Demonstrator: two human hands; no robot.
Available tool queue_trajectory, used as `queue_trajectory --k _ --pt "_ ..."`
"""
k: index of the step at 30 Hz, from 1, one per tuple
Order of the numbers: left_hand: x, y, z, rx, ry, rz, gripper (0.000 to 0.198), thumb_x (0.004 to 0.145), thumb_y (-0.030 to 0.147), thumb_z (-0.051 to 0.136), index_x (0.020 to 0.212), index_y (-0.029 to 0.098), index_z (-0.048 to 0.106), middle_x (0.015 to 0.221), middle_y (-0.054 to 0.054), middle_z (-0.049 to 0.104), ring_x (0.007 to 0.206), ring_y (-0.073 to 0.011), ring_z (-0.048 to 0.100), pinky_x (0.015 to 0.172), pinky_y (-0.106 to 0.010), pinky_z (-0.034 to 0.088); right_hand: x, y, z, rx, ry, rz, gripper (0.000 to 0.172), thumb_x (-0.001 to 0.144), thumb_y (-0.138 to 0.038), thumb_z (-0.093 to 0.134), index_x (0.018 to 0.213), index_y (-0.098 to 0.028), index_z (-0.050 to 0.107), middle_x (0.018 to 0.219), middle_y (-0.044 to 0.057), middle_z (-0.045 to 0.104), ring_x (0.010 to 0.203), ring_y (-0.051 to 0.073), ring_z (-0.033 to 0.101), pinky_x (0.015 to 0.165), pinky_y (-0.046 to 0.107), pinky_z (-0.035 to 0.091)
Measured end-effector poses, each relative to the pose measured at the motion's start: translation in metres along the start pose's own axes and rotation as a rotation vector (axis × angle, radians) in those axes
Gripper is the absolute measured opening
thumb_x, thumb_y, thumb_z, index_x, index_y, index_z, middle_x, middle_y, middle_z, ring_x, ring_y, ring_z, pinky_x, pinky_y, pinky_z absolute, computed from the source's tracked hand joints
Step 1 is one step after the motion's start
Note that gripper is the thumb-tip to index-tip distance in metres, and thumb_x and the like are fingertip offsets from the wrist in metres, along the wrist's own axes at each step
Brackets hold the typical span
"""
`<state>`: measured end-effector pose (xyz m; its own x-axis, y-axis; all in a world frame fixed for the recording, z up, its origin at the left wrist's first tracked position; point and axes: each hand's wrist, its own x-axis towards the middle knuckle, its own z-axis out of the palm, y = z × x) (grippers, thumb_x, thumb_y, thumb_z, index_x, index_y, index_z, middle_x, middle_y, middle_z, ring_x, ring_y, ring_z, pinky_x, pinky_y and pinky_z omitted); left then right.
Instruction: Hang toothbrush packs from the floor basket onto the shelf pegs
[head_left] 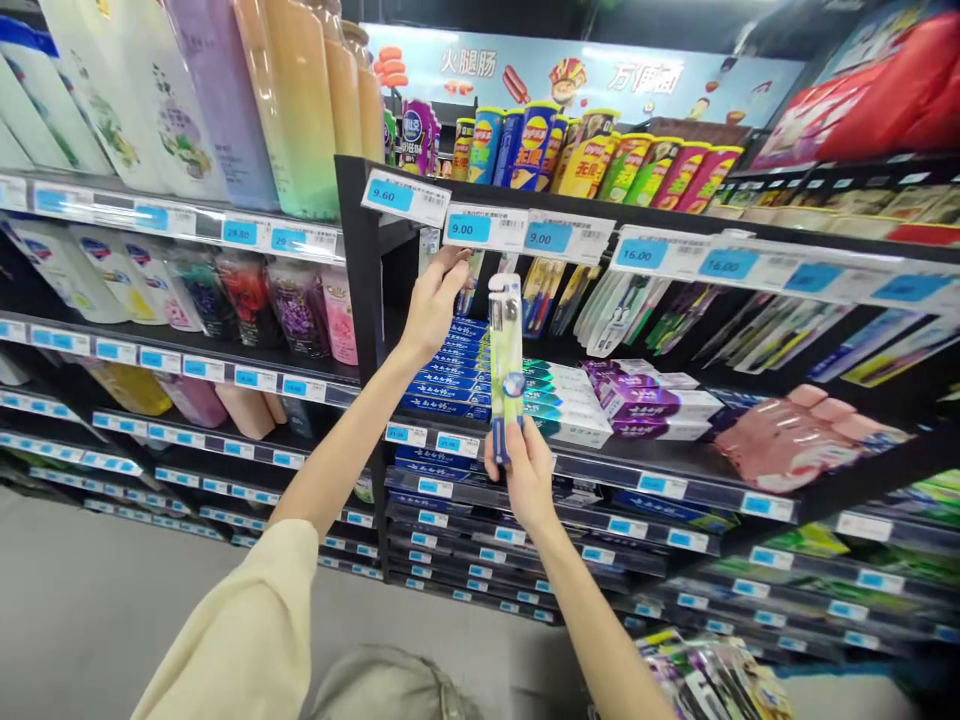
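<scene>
1. By the right grip (529, 465), the toothbrush pack (506, 350) is pinched at its lower end.
2. The pack is held nearly upright before the shelf (585, 470) front edge, top toward the price rail (570, 238).
3. The left grip (435, 302) is placed nearer the rail's left end; whether anything is pinched there cannot be told.

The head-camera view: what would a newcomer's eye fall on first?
Probably the slim, yellow-green plastic packet with a dark blue lower end, held upright near the middle by the bare right hand. Next, the bare left hand, raised just below the blue-and-white price labels. Above those, brightly coloured cylindrical cans stand in a row.
</scene>
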<state>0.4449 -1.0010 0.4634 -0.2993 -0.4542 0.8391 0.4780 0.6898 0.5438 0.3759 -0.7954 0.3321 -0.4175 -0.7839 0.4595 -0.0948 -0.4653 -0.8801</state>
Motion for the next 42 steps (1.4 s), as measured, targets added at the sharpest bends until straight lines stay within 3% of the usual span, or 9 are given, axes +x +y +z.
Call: queue_trajectory --k 14,21,24,27,30,35,37,40,42 --pt "0.015 -0.003 0.003 0.113 -0.052 0.021 0.051 0.105 0.046 0.052 0.151 0.025 0.046 0.149 -0.010 0.056 0.151 -0.0345 0.040 0.121 -0.054 0.039 0.057 -0.018 0.031 0.159 -0.039 0.068 0.040 0.094 -0.061 0.064 0.089 -0.025 0.047 0.069 -0.007 0.058 0.040 0.005 0.044 0.033 0.017 0.029" --pt "0.002 -0.023 0.005 0.084 -0.095 -0.120 0.066 0.094 0.052 0.070 0.152 0.035 0.044 0.150 -0.010 0.053 0.129 -0.0343 0.062 0.110 -0.057 0.050 0.072 -0.012 0.041 0.202 0.028 0.126 0.042 0.092 -0.063 0.065 0.091 -0.025 0.047 0.064 -0.009 0.056 0.039 0.005 0.041 0.031 0.014 0.030" --pt "-0.004 -0.030 0.002 0.156 -0.103 -0.140 0.080 0.089 0.053 0.075 0.157 0.035 0.038 0.143 -0.012 0.058 0.117 -0.0327 0.069 0.103 -0.051 0.055 0.078 -0.007 0.043 0.187 0.053 0.158 0.039 0.094 -0.059 0.064 0.096 -0.024 0.048 0.069 -0.008 0.059 0.042 0.006 0.049 0.031 0.014 0.038" --pt "0.001 -0.036 -0.004 0.263 -0.094 -0.140 0.078 0.091 0.052 0.073 0.158 0.035 0.037 0.136 -0.011 0.063 0.109 -0.0295 0.073 0.100 -0.046 0.057 0.066 -0.003 0.038 0.244 0.015 0.311 0.047 0.091 -0.052 0.071 0.120 -0.025 0.047 0.096 0.000 0.069 0.057 0.012 0.067 0.037 0.020 0.052" --pt "0.013 -0.047 -0.008 0.379 -0.079 -0.144 0.076 0.091 0.050 0.071 0.158 0.032 0.041 0.131 -0.008 0.067 0.110 -0.0290 0.072 0.100 -0.044 0.057 0.030 0.004 0.021 0.308 -0.131 0.438 0.061 0.088 -0.047 0.075 0.135 -0.025 0.044 0.120 0.010 0.068 0.075 0.020 0.076 0.042 0.025 0.058" --pt "0.041 -0.078 -0.002 0.539 -0.051 -0.065 0.068 0.093 0.051 0.069 0.150 0.019 0.052 0.141 -0.012 0.064 0.137 -0.0331 0.053 0.122 -0.051 0.035 -0.079 0.045 -0.016 0.329 -0.324 0.633 0.039 0.092 -0.051 0.069 0.115 -0.021 0.062 0.099 0.008 0.074 0.069 0.020 0.073 0.042 0.023 0.055" --pt "0.051 -0.093 0.004 0.555 -0.055 -0.059 0.063 0.094 0.046 0.068 0.148 0.019 0.053 0.139 -0.015 0.064 0.143 -0.0361 0.047 0.125 -0.055 0.028 -0.140 0.078 -0.028 0.382 -0.202 0.732 0.038 0.091 -0.055 0.069 0.112 -0.024 0.065 0.100 0.009 0.074 0.071 0.020 0.073 0.044 0.023 0.052" --pt "0.066 -0.115 0.011 0.560 -0.058 -0.095 0.052 0.094 0.037 0.068 0.142 0.020 0.057 0.129 -0.018 0.065 0.143 -0.0384 0.046 0.124 -0.059 0.025 -0.236 0.136 -0.053 0.407 0.252 0.948 0.042 0.079 -0.066 0.072 0.103 -0.032 0.072 0.098 0.012 0.073 0.064 0.018 0.070 0.042 0.025 0.042" --pt "0.077 -0.128 0.013 0.561 -0.052 -0.138 0.044 0.094 0.033 0.068 0.134 0.019 0.061 0.124 -0.018 0.065 0.142 -0.0388 0.047 0.123 -0.059 0.025 -0.289 0.167 -0.078 0.317 0.496 1.046 0.041 0.060 -0.067 0.078 0.084 -0.034 0.071 0.090 0.013 0.073 0.062 0.020 0.072 0.055 0.035 0.051"
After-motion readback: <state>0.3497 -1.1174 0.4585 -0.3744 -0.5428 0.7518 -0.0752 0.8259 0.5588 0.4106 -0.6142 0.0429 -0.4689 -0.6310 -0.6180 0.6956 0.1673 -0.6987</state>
